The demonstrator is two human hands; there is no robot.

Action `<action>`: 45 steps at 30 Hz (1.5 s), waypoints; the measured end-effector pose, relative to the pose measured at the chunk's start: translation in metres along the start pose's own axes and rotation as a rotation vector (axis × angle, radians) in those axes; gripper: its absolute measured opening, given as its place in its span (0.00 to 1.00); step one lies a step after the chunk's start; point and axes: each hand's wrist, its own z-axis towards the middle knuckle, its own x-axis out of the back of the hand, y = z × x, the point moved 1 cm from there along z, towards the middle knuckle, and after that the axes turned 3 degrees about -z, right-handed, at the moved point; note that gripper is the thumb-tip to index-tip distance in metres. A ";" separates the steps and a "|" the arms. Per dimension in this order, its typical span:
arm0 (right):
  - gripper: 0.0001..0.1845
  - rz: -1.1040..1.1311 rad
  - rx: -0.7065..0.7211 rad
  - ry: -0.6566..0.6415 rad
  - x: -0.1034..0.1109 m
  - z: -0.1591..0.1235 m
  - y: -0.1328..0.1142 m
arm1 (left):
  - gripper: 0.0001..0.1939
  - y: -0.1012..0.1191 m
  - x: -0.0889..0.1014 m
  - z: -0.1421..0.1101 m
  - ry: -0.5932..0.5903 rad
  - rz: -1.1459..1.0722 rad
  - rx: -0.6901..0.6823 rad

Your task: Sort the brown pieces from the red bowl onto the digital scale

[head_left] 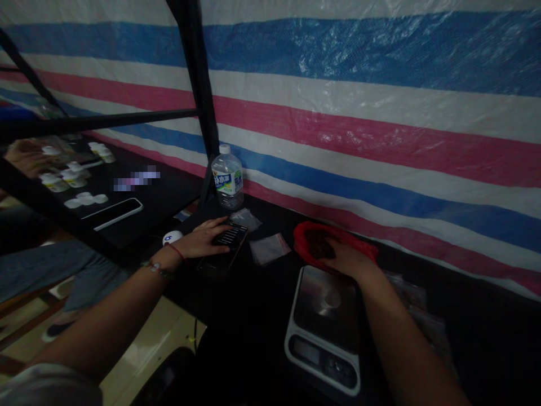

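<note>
My left hand [211, 237] lies over a dark smartphone [224, 254] with a lit screen, its fingers stretched out and touching the glass. My right hand [344, 256] reaches into a red plastic bag [302, 239] holding dark brown loose material [319, 243]. Its thumb and forefinger look apart, though the fingertips are partly lost in the bag's contents. Just below that hand stands a white-rimmed digital scale [325, 316] with a small display at its near end. Between phone and bag lie flat clear plastic bags [268, 249].
A plastic bottle [228, 177] stands by a black metal post [198, 84]. Filled clear packets [426, 327] lie right of my right forearm. On the left table are white bottles [74, 176], white caps [87, 199] and another phone [116, 213]; a seated person's hand [27, 160] is beyond. A striped tarp [359, 113] hangs behind.
</note>
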 end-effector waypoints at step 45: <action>0.34 -0.019 -0.022 -0.010 0.001 0.004 0.001 | 0.37 0.006 0.003 -0.026 0.018 -0.078 -0.049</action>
